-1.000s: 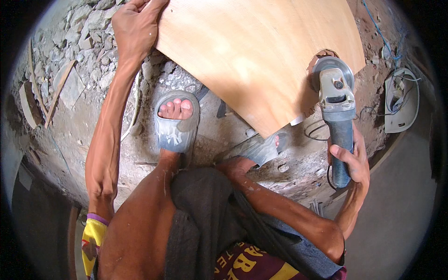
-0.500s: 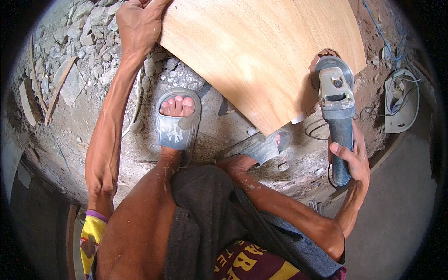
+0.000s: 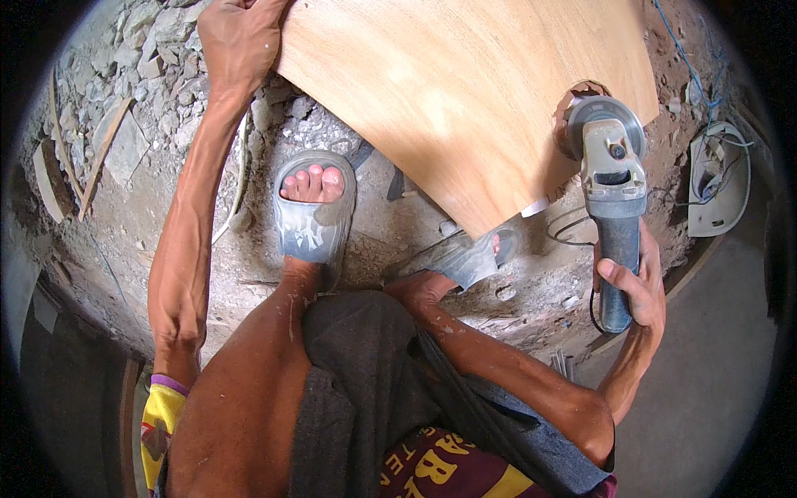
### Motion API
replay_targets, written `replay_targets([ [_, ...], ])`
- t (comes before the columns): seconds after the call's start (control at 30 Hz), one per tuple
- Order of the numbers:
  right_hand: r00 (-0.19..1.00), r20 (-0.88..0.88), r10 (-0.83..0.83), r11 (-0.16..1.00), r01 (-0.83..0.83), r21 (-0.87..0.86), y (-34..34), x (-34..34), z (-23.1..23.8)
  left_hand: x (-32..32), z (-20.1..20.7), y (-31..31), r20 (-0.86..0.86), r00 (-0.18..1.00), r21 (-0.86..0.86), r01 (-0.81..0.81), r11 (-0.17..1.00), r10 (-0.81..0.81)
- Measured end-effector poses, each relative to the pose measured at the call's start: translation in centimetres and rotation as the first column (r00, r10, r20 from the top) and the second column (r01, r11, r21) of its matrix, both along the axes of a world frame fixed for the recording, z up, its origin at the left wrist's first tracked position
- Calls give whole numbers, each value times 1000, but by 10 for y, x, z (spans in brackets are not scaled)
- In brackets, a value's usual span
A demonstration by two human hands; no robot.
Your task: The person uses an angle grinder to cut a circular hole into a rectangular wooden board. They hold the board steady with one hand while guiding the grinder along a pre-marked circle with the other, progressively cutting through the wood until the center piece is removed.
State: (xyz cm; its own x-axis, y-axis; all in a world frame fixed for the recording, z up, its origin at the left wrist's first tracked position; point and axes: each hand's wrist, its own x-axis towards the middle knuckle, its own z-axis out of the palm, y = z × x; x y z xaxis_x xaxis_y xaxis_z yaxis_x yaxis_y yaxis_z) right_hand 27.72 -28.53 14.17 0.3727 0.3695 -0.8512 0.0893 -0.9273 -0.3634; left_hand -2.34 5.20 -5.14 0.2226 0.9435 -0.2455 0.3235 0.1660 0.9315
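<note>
A large plywood sheet point(image 3: 465, 91) with a curved lower edge fills the top middle. My left hand point(image 3: 237, 41) grips its left edge near the top. My right hand point(image 3: 635, 286) is shut on the dark handle of a grey angle grinder point(image 3: 610, 166). The grinder's disc end sits at the sheet's right edge, where a rough notch shows. My left foot in a grey sandal point(image 3: 311, 216) stands below the sheet. My other sandalled foot point(image 3: 469, 257) is partly under the sheet's lower corner.
Broken concrete and rubble point(image 3: 133, 108) cover the ground at the left, with wood scraps. A white socket board point(image 3: 722, 178) with cables lies at the right. A black cable loops near the grinder. Smooth grey floor point(image 3: 722, 390) lies at the lower right.
The grinder has stayed at the sheet's right edge. My left hand has shifted slightly up along the left edge. Feet have not moved.
</note>
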Motion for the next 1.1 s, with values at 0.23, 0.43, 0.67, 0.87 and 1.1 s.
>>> replay_targets([
  [0.23,1000,-14,-13,998,12,-54,5,-3,-1,0,0,3,-50,999,-34,-17,999,15],
  [0.43,1000,11,-27,997,28,-70,-2,-6,-2,-2,-2,1,-37,998,35,43,998,-42],
  [0.67,1000,16,-14,999,14,-40,2,-7,-2,-1,5,-2,-91,995,39,37,999,-33],
  [0.87,1000,17,-21,996,22,-89,7,-6,-3,-7,-3,-2,-88,994,51,62,997,-57],
  [1.1,951,2,-308,939,304,160,-12,-11,27,-23,-30,8,-260,957,94,157,983,-128],
])
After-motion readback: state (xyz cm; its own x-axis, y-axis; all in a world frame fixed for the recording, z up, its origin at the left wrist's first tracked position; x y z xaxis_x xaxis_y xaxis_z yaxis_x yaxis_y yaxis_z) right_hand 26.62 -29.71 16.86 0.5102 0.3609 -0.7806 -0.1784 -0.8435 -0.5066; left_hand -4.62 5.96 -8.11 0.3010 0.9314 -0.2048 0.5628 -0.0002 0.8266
